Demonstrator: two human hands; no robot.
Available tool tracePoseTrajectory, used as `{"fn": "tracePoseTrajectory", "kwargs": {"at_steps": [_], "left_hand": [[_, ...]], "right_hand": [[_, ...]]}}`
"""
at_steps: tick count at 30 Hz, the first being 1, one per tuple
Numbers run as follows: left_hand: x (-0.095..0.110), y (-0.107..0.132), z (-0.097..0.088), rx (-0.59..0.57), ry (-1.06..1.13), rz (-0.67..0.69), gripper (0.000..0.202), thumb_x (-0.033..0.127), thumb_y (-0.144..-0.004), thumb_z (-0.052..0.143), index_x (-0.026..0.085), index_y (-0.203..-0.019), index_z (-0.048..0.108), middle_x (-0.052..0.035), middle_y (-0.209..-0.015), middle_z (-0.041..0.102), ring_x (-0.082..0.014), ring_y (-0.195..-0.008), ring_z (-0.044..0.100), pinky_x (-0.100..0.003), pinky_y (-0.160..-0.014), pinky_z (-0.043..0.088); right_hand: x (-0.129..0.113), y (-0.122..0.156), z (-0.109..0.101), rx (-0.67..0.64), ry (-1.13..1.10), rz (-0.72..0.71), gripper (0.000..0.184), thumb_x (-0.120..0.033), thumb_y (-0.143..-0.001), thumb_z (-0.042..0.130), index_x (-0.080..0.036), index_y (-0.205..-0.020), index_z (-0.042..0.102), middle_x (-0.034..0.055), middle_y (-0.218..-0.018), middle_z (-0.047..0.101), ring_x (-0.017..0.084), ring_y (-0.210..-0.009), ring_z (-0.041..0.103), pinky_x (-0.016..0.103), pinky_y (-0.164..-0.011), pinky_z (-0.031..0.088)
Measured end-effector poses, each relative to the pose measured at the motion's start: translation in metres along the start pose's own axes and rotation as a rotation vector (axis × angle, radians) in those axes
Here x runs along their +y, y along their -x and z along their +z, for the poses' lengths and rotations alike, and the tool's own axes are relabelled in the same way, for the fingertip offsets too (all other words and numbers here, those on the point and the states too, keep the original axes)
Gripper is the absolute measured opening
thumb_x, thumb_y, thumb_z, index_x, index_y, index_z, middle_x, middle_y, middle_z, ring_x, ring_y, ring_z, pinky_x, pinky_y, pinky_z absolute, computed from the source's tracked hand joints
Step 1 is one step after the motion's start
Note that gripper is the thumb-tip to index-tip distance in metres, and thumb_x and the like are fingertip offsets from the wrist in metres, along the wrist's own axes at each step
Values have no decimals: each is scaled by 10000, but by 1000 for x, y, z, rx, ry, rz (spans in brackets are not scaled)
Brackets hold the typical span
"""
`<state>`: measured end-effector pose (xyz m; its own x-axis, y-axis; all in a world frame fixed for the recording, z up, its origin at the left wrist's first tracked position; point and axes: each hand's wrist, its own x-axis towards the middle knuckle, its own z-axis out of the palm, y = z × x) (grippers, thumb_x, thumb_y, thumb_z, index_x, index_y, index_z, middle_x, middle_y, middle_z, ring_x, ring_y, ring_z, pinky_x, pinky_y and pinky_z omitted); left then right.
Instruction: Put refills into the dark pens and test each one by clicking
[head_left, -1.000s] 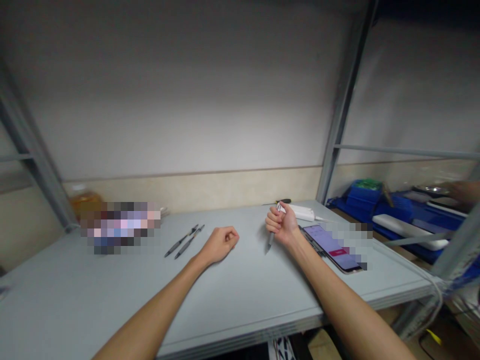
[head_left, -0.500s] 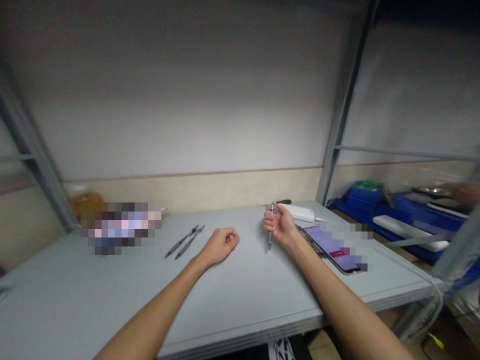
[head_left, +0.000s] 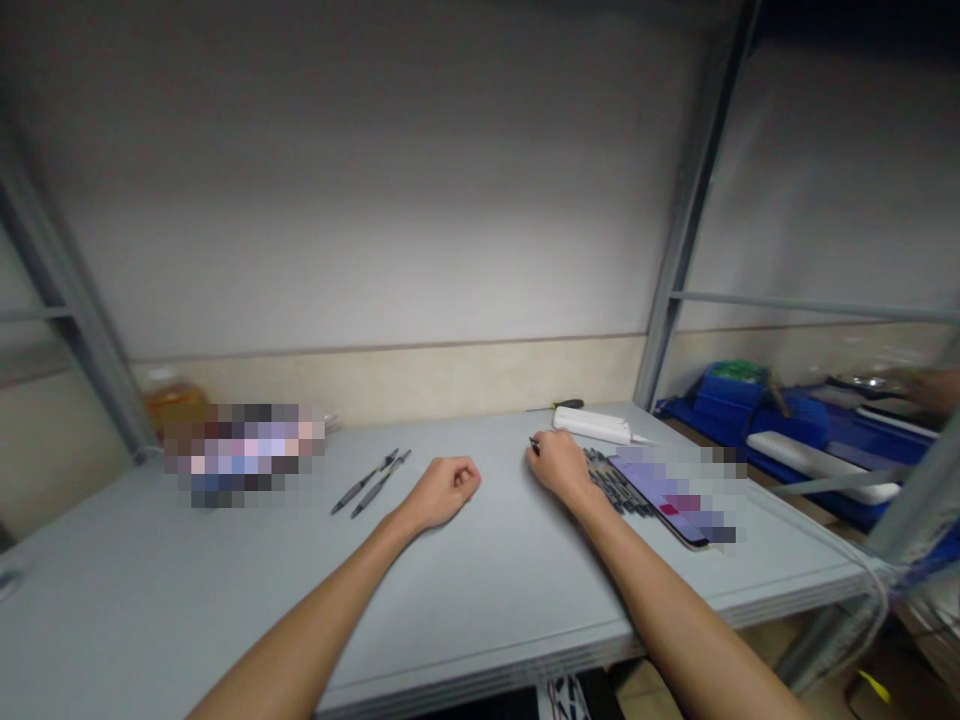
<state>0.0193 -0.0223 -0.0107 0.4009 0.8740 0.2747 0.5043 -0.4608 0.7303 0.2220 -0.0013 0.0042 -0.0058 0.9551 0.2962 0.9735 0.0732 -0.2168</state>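
My left hand (head_left: 444, 490) rests on the grey table in a loose fist, and nothing shows inside its curled fingers. Two grey-and-black pens (head_left: 369, 484) lie side by side just left of it. My right hand (head_left: 556, 464) is closed around a pen (head_left: 534, 444); only the pen's dark end pokes out past the fingers, and the rest is hidden by the hand. Directly right of this hand, several dark pens (head_left: 621, 487) lie in a row, partly covered by my wrist. A phone (head_left: 660, 500) with a lit screen lies against that row.
Behind my right hand are a white power strip (head_left: 592, 425) and a screwdriver (head_left: 568, 404). A blurred-out object (head_left: 247, 455) and an amber container (head_left: 176, 403) stand at the left. Metal posts (head_left: 686, 230) frame the table (head_left: 450, 610). Another person's hand (head_left: 934, 388) shows beside blue bins at far right.
My right hand has turned palm-down and lowered toward the table with the pen, which stood upright in the fingers before. My left hand has stayed put.
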Motion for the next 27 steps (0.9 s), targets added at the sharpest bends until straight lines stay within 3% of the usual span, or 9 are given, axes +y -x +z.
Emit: {"fn": "tracePoseTrajectory", "kwargs": {"at_steps": [5,16,19,21,24,27], "left_hand": [[-1,0,1,-3,2,-1,185,263,-754,476,136,-674,585,14,-533,538,-95,-507,458,-195,-491,322],[-1,0,-1,17,-78,27,194,262,-766,464,142,-686,595,17,-539,524,-98,-508,445,-204,-493,308],[2,0,-6,93,-248,38,193,228,-787,437,155,-723,603,-10,-598,561,-129,-579,488,-234,-562,350],[5,0,-11,192,-451,12,189,189,-795,421,166,-789,609,-51,-727,604,-175,-735,523,-276,-686,380],[8,2,-18,288,-739,-139,236,148,-789,410,168,-941,590,-113,-951,593,-245,-972,470,-347,-815,365],[6,6,-23,297,-920,-313,303,121,-775,388,133,-1031,549,-164,-1058,533,-293,-1033,428,-397,-797,377]], "right_hand": [[14,-3,-4,36,161,40,284,-256,-818,442,-154,-975,657,187,-1102,541,336,-1084,377,433,-795,322],[21,-3,-1,-43,177,79,334,-97,-809,356,-154,-979,638,178,-1077,573,314,-1039,434,435,-786,304],[20,-3,-2,-35,173,90,316,-116,-803,383,-167,-1005,620,168,-1087,567,308,-1045,429,423,-784,307],[18,-3,-2,-15,163,92,300,-166,-805,414,-175,-1038,603,159,-1099,559,307,-1046,419,413,-779,313],[14,-3,-2,28,134,66,302,-230,-800,448,-181,-1066,583,150,-1101,549,305,-1039,412,404,-777,315],[9,-2,-1,53,97,12,306,-249,-793,470,-189,-1076,568,140,-1081,550,300,-1036,409,393,-783,310]]}}
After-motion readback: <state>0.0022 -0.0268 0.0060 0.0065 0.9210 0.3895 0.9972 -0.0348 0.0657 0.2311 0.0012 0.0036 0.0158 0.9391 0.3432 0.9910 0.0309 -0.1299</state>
